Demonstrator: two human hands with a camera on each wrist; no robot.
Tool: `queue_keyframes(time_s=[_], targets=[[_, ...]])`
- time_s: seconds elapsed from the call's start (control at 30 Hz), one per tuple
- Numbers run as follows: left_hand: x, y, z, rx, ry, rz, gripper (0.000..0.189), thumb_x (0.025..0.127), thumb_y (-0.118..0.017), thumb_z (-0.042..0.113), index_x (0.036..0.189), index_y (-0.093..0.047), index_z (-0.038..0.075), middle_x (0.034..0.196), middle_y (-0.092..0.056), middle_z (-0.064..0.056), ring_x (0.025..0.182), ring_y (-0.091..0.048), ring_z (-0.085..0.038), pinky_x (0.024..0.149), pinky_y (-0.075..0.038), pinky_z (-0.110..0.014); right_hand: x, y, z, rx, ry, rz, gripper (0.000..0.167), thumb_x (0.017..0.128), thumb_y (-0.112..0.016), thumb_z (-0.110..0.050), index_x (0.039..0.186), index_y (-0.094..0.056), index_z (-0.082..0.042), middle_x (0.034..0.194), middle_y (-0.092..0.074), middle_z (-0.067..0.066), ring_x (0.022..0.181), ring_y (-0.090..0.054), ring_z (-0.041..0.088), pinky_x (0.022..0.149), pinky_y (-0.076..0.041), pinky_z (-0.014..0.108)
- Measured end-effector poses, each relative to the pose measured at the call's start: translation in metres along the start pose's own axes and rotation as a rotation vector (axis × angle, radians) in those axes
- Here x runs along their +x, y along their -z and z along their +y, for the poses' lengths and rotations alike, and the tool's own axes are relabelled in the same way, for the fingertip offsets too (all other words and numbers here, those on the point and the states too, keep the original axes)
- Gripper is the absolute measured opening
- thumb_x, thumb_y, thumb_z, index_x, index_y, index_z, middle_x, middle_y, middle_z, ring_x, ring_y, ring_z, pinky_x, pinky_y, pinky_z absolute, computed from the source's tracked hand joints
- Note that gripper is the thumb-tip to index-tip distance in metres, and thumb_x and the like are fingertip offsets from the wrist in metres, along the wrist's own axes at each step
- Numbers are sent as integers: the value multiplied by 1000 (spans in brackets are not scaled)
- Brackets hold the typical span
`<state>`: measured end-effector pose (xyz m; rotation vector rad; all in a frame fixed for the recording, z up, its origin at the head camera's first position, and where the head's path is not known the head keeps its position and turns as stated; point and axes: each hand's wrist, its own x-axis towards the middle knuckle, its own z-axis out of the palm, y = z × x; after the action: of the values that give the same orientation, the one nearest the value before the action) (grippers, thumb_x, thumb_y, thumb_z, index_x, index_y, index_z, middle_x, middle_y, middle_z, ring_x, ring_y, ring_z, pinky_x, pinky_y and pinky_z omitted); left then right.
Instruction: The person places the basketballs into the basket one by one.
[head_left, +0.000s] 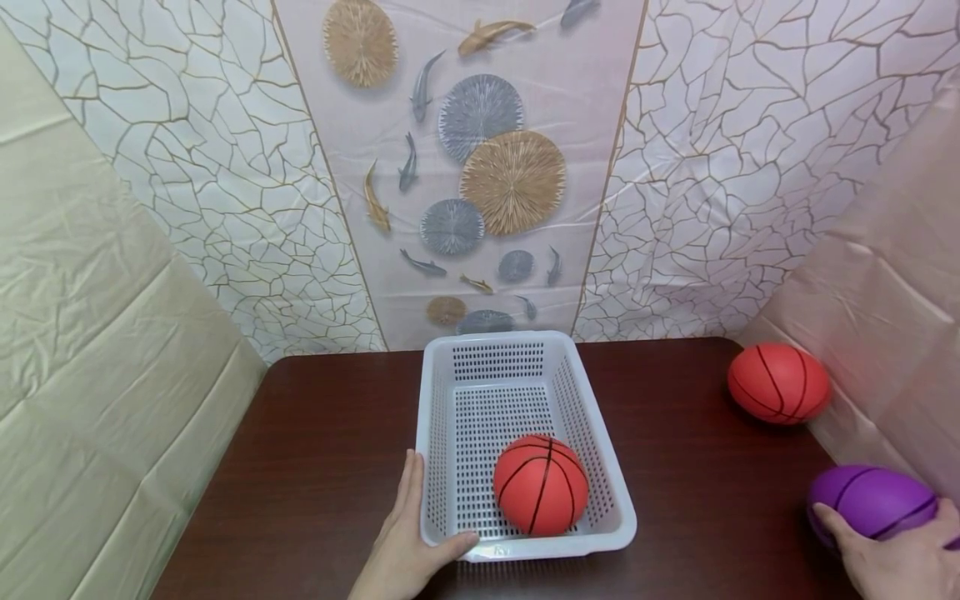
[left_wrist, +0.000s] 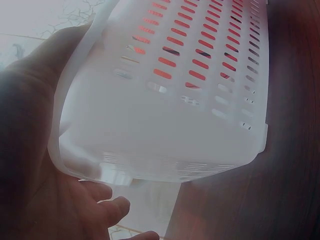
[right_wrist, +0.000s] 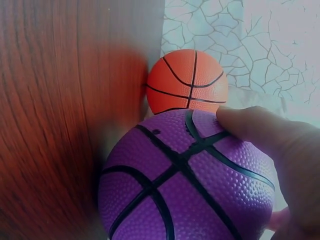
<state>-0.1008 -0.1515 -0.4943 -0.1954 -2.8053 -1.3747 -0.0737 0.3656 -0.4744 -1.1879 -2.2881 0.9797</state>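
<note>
A white perforated plastic basket (head_left: pixel 433 400) stands on the table, with a red toy basketball (head_left: pixel 542 485) in its near right part. My left hand (head_left: pixel 408 533) holds the basket's near left corner, thumb over the front rim and fingers along the left side. In the left wrist view, the ball's red shows through the slots of the basket wall (left_wrist: pixel 150 120). At the right edge of the table, my right hand (head_left: pixel 903 554) grips a purple toy basketball (head_left: pixel 870 500). The right wrist view shows the thumb (right_wrist: pixel 255 125) across the purple ball (right_wrist: pixel 165 185); most other fingers are hidden.
Another red toy basketball (head_left: pixel 778 383) sits at the table's back right corner, just beyond the purple one. Beige cloth walls (head_left: pixel 892 292) rise along both sides, and a patterned sheet (head_left: pixel 675 208) hangs behind the dark wooden table (head_left: pixel 322 467).
</note>
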Motion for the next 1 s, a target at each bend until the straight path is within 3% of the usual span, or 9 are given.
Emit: queue_keyframes(time_s=[0.3, 0.5, 0.77, 1.0], targets=[[-1, 1, 2, -2, -3, 1, 120, 72, -77, 61, 158, -5, 20, 163, 0, 2, 139, -28, -40, 101, -36, -62, -2, -1, -1, 29, -11, 34, 112, 75, -78, -38, 155, -3, -10, 145, -14, 43, 134, -16, 58, 107, -19, 65], [-2, 1, 3, -10, 9, -4, 120, 72, -77, 62, 158, -5, 20, 163, 0, 2, 139, -27, -40, 100, -36, -63, -1, -4, -4, 3, -5, 35, 114, 76, -76, -45, 155, -1, -9, 148, -8, 41, 136, -9, 57, 107, -13, 66], [-2, 1, 3, -4, 14, -4, 120, 72, -77, 62, 158, -4, 21, 163, 0, 3, 138, -29, -41, 99, -37, -63, -6, -5, -12, 19, 56, 27, 116, 75, -76, -49, 154, -3, -5, 147, -3, 41, 134, -4, 56, 103, -13, 71], [-1, 1, 1, -2, -3, 1, 120, 72, -77, 61, 158, -4, 21, 163, 0, 2, 139, -27, -40, 100, -35, -63, -8, -5, -24, 70, 125, -17, 118, 74, -79, -46, 154, -3, -3, 147, 1, 38, 135, 4, 52, 108, -13, 67]])
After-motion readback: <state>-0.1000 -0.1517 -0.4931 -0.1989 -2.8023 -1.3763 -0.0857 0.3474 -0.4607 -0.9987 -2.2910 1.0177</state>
